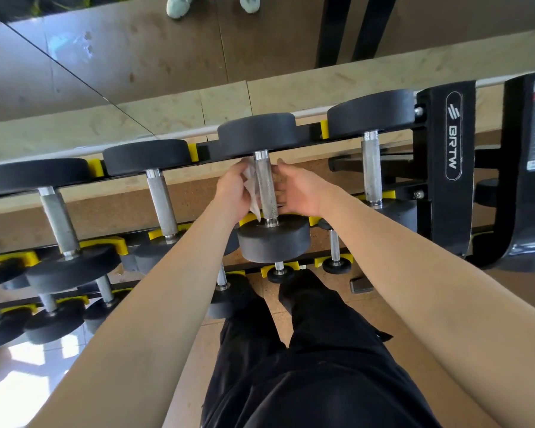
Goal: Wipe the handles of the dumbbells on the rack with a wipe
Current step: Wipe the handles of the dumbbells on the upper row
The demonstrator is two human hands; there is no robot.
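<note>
the job is mid-way at best, and the person is working on 1 bar right now. the left hand (pixel 233 193) pinches a crumpled white wipe (pixel 251 188) and holds it against the left side of the knurled handle (pixel 265 186) of a dumbbell (pixel 274 239) that lies in the top tier of the rack (pixel 445 156). the wipe runs from near the far collar down to near the near collar. it covers only the left flank of the bar; the top of the bar shows bare metal.

the right hand (pixel 300 189) comes in from the other side with its fingers bent toward the bar. whether they grip the bar, catch the far edge of the wipe, or just steady things cannot be told, since the fingertips are hidden behind the handle.

as for what is finished, nothing in view settles it. the 3 other top-tier handles, 2 to the left (pixel 162 202) (pixel 59 220) and 1 to the right (pixel 372 168), look dry and much the same as each other (no sheen or streak sets any apart). so i would count this bar as in progress, with its right side and underside probably yet to be wiped. the smaller dumbbells (pixel 335 251) on the lower tiers are well apart from both hands, and i judge them likely left to do.
</note>
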